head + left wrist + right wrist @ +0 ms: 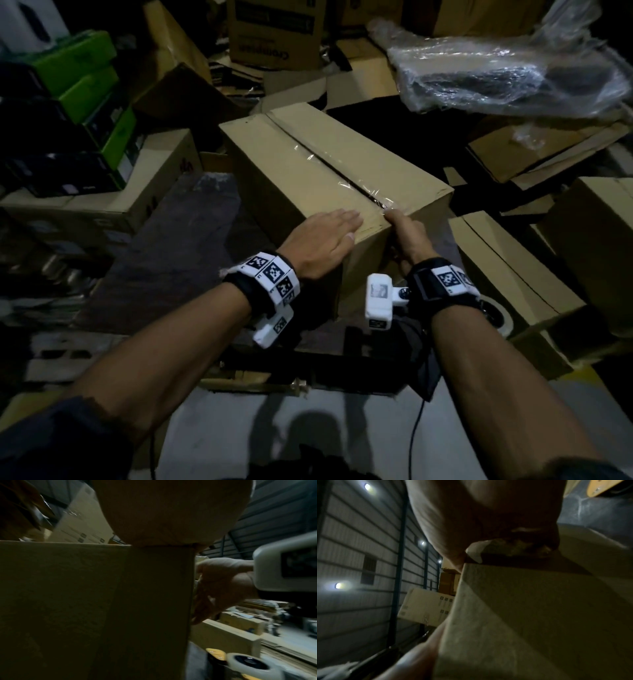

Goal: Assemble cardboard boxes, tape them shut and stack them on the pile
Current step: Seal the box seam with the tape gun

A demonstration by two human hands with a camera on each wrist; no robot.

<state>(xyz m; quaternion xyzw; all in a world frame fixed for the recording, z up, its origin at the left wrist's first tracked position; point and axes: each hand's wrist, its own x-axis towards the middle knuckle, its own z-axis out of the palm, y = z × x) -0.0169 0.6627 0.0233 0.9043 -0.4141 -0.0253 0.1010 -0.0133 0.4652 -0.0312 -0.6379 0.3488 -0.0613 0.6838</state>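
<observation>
Nearest the body, the left hand (322, 240) lies flat with fingers straight on the near end of the cardboard box (318, 178), palm bearing down on the left top flap close to the corner. Just beside it the right hand (406, 236) hooks over the near edge, thumb on top pressing the end of the clear tape (346, 171) where it wraps over the rim, the other fingers curled down the near face; the left wrist view shows them against that face, though whether they pinch a loose tape end is too dark to tell. The box sits in front of the person on a dark surface, among other cartons, its two top flaps met along a centre seam with the tape strip running from the far end toward the thumb. The step in hand looks like sealing off the tape tail. To do it well, keep the flat palm steady so the flaps stay level and the seam closed, then draw the thumb firmly down over the edge so the tail bonds to the near face without wrinkles; the strip already shows puckers near the thumb, worth rubbing flat. A tape roll (496, 313) lies low to the right, beside a neighbouring carton (513, 274). Farther off, wrapped plastic (507, 72) and more boxes crowd the floor.
</observation>
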